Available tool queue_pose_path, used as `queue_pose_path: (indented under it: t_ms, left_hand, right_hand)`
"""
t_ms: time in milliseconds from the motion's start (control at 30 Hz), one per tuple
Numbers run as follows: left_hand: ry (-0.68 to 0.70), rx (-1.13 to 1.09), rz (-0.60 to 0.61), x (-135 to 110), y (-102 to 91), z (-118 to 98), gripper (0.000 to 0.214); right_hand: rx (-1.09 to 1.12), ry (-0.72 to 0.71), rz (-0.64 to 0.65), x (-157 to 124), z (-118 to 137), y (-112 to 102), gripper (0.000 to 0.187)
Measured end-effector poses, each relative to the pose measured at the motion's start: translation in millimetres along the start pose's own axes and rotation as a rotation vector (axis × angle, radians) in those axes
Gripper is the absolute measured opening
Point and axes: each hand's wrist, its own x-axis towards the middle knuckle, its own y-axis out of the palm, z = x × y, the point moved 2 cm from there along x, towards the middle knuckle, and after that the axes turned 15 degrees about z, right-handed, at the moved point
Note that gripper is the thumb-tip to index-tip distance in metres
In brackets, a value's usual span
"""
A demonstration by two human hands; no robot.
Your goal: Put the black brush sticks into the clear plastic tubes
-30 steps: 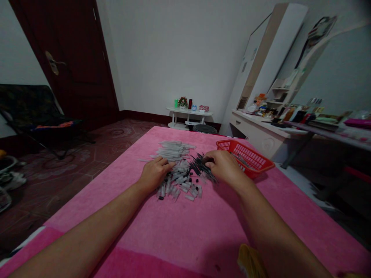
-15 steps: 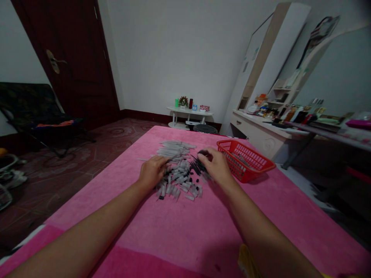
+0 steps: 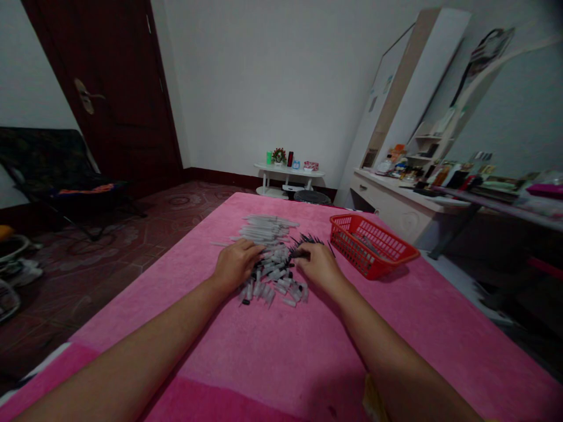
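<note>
Pink cloth (image 3: 272, 351): L hand (image 3: 235, 265) palm-down, R hand (image 3: 317, 264) curled by blk pcs (image 3: 308, 239).

A room in a home, shown by the dressing table (image 3: 398, 202), wooden door (image 3: 114, 111) and folding chair (image 3: 48, 158).

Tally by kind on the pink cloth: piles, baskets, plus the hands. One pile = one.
Pile of long pale rods: 1
Pile of short pale pieces, black bits mixed in: 1
Pile of thin dark pieces, partly hidden: 1
Red basket: 1
Hands (left hand, right hand): 2
Total: 6. Single pieces overlap too much to count.
</note>
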Motion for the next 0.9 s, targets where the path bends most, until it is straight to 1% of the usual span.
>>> queue_pose_path:
  t_ms: [67, 100, 167, 233, 467, 767, 900]
  left_hand:
    - [0.015, 0.022, 0.007, 0.0, -1.3, -1.8, 0.027]
    - [0.022, 0.028, 0.009, 0.1, -1.7, -2.6, 0.027]
    - [0.032, 0.034, 0.011, 0.1, -2.3, -3.8, 0.027]
    - [0.037, 0.040, 0.011, 0.1, -2.2, -4.3, 0.027]
    - [0.031, 0.036, 0.013, -0.3, -1.7, -4.8, 0.026]
    - [0.064, 0.024, 0.019, -0.9, -1.0, -5.5, 0.028]
    - [0.067, 0.024, 0.022, -1.2, -0.9, -5.5, 0.027]
  right_hand:
    - [0.242, -0.094, -0.130, 3.5, 0.3, -3.1, 0.019]
    - [0.340, -0.131, -0.167, 4.7, 1.1, -4.0, 0.019]
    - [0.466, -0.179, -0.193, 5.7, 3.6, -4.2, 0.019]
    - [0.515, -0.197, -0.195, 5.4, 6.4, -3.4, 0.017]
    - [0.533, -0.210, -0.182, 2.7, 10.8, -2.1, 0.015]
    - [0.487, -0.222, -0.191, 3.7, 10.8, 0.3, 0.014]
    - [0.454, -0.261, -0.213, 4.3, 9.3, 2.1, 0.013]
